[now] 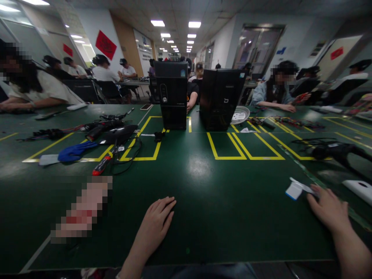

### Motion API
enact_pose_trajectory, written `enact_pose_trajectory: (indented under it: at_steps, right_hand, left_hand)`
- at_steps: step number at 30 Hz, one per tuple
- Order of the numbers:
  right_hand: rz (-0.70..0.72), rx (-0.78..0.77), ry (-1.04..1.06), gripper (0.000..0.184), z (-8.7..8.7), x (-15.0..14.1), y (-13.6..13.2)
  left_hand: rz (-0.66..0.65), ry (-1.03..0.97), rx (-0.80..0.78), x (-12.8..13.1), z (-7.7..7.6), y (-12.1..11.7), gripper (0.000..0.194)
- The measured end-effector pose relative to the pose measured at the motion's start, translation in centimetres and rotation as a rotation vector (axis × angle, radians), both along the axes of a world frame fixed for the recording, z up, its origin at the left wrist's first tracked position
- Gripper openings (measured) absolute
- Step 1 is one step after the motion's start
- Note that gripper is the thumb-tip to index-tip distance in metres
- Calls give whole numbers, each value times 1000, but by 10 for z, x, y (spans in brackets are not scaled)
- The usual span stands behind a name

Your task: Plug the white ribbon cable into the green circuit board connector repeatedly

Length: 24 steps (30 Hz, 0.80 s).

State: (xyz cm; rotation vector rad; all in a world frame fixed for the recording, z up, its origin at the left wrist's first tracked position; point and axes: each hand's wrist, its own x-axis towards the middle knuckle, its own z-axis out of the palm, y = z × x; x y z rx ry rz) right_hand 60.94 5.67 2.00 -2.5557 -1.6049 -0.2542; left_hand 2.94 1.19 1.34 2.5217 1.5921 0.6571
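My left hand (158,219) rests palm down on the green table (221,221), its fingers stretched out and nothing in them. Over on the right, my right hand (331,209) lies on the tabletop with thumb and forefinger at the end of a white flat ribbon cable (296,189). The cable is bent and has a blue edge at its far end. Its near end goes between those fingers, where the grip is partly hidden. A red-and-black screwdriver (101,166) lies beyond my left hand, away from it.
Two black computer towers (174,95) stand ahead. Left are a blue glove (74,151), black cables (104,122) and a blurred patch (84,211). Right are a white basket (241,115), a black cabled device (334,149) and a white object (359,190). Yellow tape (229,158) marks the table. People sit around.
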Motion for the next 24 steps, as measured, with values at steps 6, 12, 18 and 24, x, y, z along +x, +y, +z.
enact_pose_trajectory:
  at_steps: [6,12,18,24]
  right_hand:
    - [177,-5,124,67,1,-15,-1]
    - [461,89,107,60,-20,-72,-12]
    - [729,84,159,49,-19,-196,-25]
    - [1057,-109,300,60,3,-313,-47]
  left_hand:
    - [-3,7,-15,0,0,0,37]
    - [6,6,-21,0,1,0,37]
    - [11,16,-13,-1,0,1,37]
    - [-4,-5,7,-1,0,1,35]
